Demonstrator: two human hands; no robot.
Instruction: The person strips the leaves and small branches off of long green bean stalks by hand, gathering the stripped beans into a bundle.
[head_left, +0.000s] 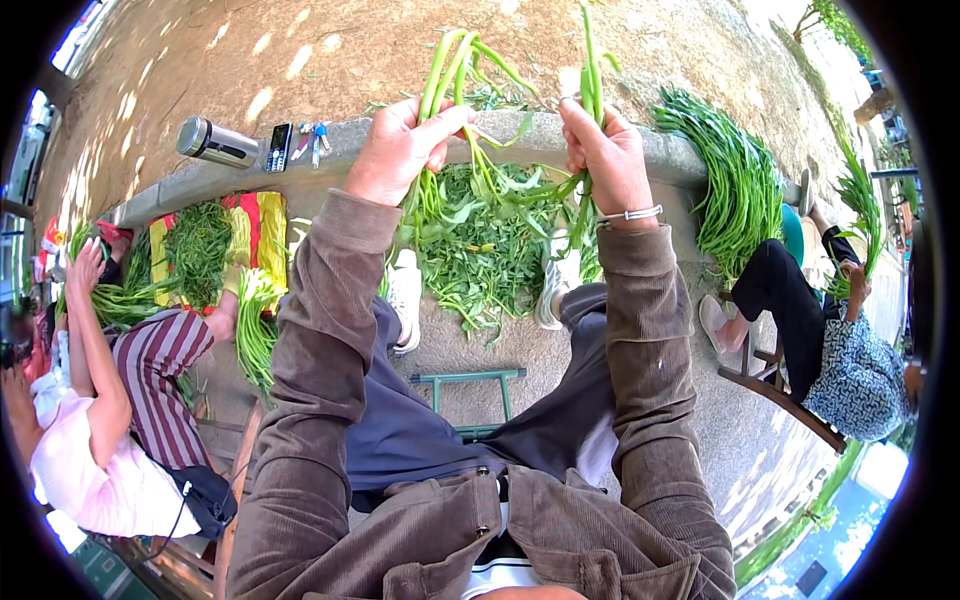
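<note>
My left hand (411, 146) is closed around several green leafy vegetable stems (448, 75), whose tops bend over above the fist and whose leaves hang below it. To its right, my right hand (606, 157), with a silver bracelet at the wrist, grips another few stems (592, 67) standing upright above the fingers. Leaves dangle between the two hands, which are apart. Beneath them, a loose pile of picked leaves and stems (480, 262) lies on the ground between my shoes. Whether the hanging leaves of both bunches are tangled together, I cannot tell.
On the stone kerb (517, 139) stand a steel flask (217, 142), a keypad phone (278, 148) and keys (316, 142). A large bundle of greens (739, 180) leans over the kerb at right. People sit on both sides, handling greens. More stems (257, 322) lie at left.
</note>
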